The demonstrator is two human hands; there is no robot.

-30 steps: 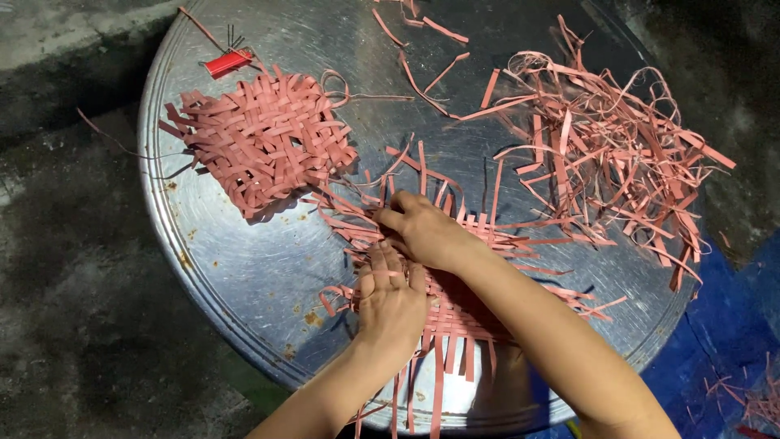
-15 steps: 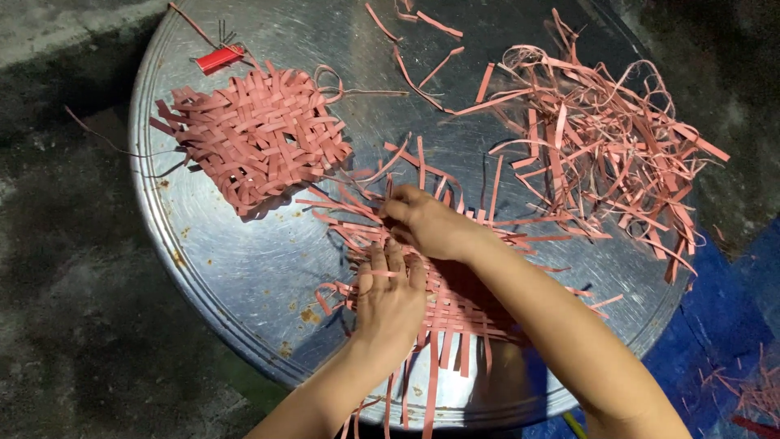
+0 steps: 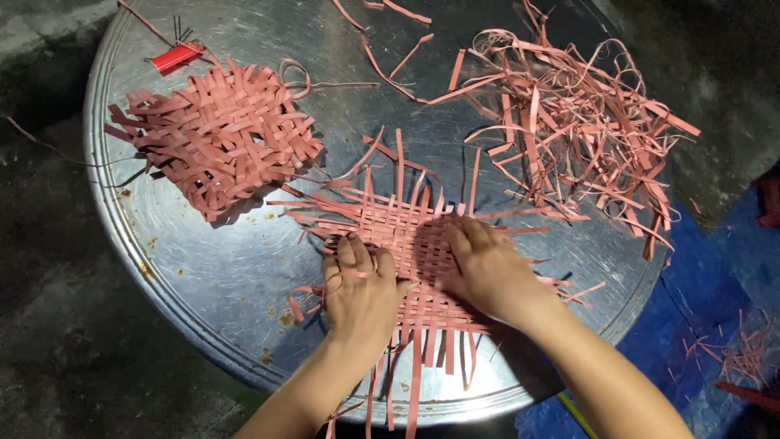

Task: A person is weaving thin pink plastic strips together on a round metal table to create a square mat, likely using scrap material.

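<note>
The half-woven mat (image 3: 406,236) of pink strips lies flat on the near-centre of the round metal tray (image 3: 244,276), directly under both hands and extending away from them. Its loose strip ends run toward the person and over the tray's near rim. The left hand (image 3: 360,289) rests palm-down on the mat's near-left part, fingers together, one strip crossing over the fingers. The right hand (image 3: 487,272) lies flat on the mat's near-right part, fingers spread and pointing left. Neither hand grips anything. A finished mat (image 3: 215,134) lies far-left, well apart. A small red rectangular object (image 3: 176,58) sits beyond it. Loose strips (image 3: 569,130) are heaped far-right.
</note>
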